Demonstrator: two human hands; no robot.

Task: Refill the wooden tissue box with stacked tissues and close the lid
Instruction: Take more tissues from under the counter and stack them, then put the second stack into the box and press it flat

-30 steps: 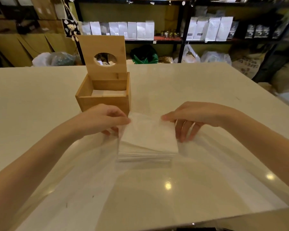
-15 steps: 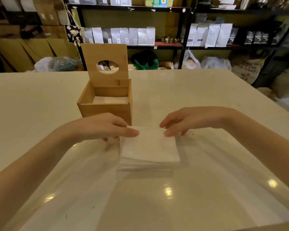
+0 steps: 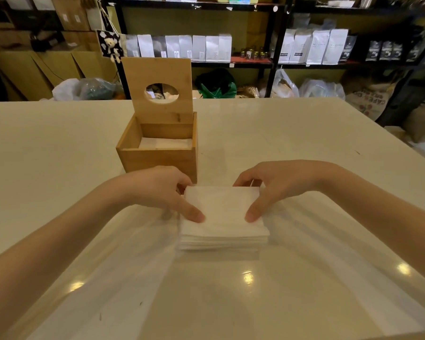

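A stack of tissues (image 3: 225,218) lies on the table (image 3: 59,155), just in front of the wooden box (image 3: 157,157). The left hand (image 3: 161,190) and right hand (image 3: 277,184) grip its two sides, thumbs on top, fingers curled behind. The box's lid (image 3: 157,74) stands upright; some tissues (image 3: 165,143) lie inside.

Warm, even indoor light falls from overhead, and we see it thrown back as three small round glints on the glossy table (image 3: 304,133), nearer the camera than both hands. Soft, faint shadows lie under the left hand (image 3: 157,190) and the right hand (image 3: 277,185). The top of the tissue stack (image 3: 225,217) is nearly washed out white. Beyond the hands the shelves (image 3: 231,62) sit dim and slightly soft. Wide-angle distortion bows the table edges and stretches our forearms.
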